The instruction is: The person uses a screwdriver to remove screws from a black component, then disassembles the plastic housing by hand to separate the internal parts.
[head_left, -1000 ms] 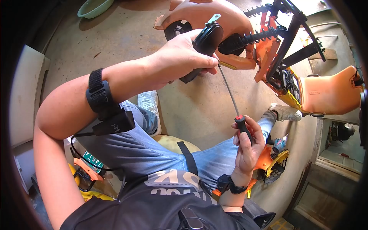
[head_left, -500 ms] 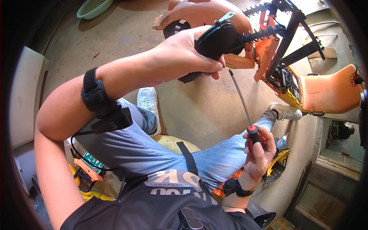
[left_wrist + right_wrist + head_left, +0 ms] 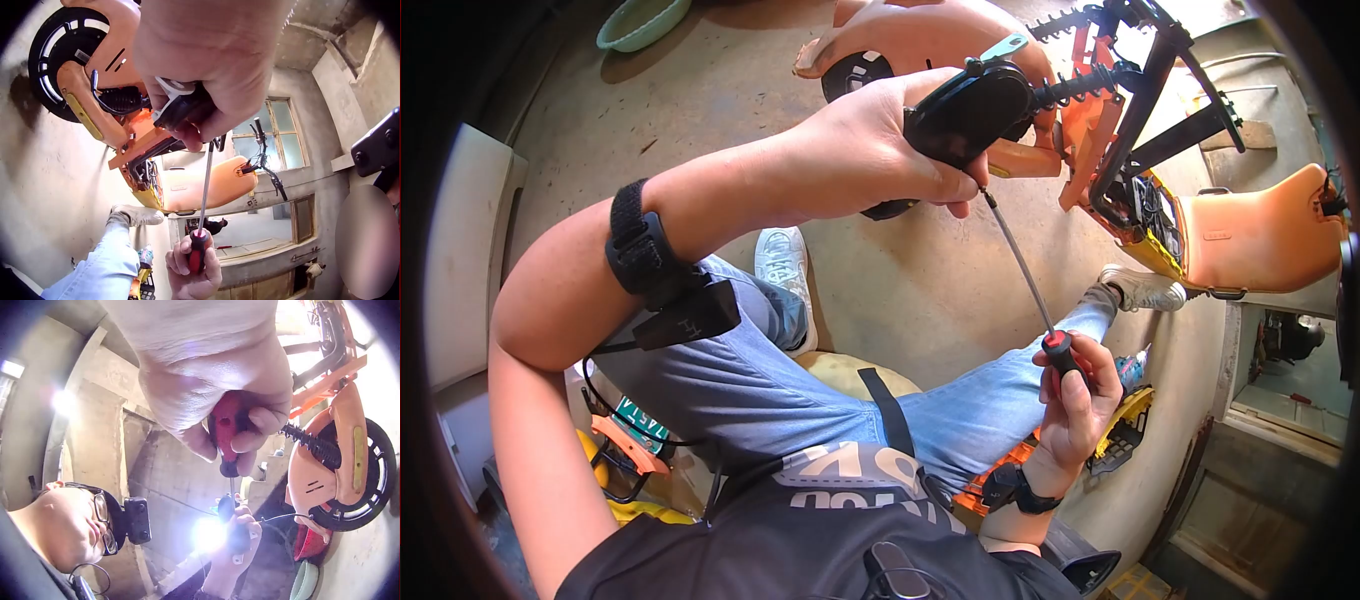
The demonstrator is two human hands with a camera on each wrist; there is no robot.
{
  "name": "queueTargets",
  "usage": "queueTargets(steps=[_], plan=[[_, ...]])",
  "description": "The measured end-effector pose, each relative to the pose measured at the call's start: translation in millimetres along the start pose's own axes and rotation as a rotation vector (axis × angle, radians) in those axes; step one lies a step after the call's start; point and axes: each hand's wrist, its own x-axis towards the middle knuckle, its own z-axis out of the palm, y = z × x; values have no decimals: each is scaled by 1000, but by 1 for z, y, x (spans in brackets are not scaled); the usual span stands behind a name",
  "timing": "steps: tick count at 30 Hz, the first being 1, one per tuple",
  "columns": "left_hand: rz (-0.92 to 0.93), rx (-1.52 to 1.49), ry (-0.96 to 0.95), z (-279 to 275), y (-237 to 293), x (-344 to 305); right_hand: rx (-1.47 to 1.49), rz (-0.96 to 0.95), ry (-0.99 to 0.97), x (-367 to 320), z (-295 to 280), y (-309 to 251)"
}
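In the head view my left hand [image 3: 870, 140] grips a rounded black part [image 3: 970, 110] with a flat metal tab [image 3: 1004, 47] sticking up from its top. My right hand [image 3: 1076, 410] holds a screwdriver [image 3: 1018, 258] by its red and black handle, thumb and fingers wrapped round it. The long shaft slants up to the left, and its tip is right at the left thumb, by the lower edge of the black part. Fingers cover much of that part in the left wrist view. From the right wrist camera, the shaft [image 3: 233, 486] points toward the left hand [image 3: 235, 550].
A partly stripped orange electric scooter stands ahead, with its fender [image 3: 930, 45], shock absorber [image 3: 1090, 83] and seat [image 3: 1260, 240] showing. A green basin [image 3: 640, 22] is at the far left. Orange and yellow body pieces [image 3: 1125, 430] lie by the right leg.
The screwdriver's tip drew back from the left hand, then returned to the thumb. My right hand has shifted right and down. The black part has turned, its tab leaning further right.
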Motion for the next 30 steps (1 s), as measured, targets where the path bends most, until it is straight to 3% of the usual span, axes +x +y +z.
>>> queueTargets(steps=[13,20,23,30], plan=[[8,-21,-21,0,3,-2,-12,18,-11,1,-1,-2],[-78,-161,24,0,4,-4,44,-5,21,0,6,3],[-73,-161,32,1,6,-5,-153,-49,-8,-2,2,4],[-63,-192,47,3,6,-6,156,82,-18,-1,9,11]])
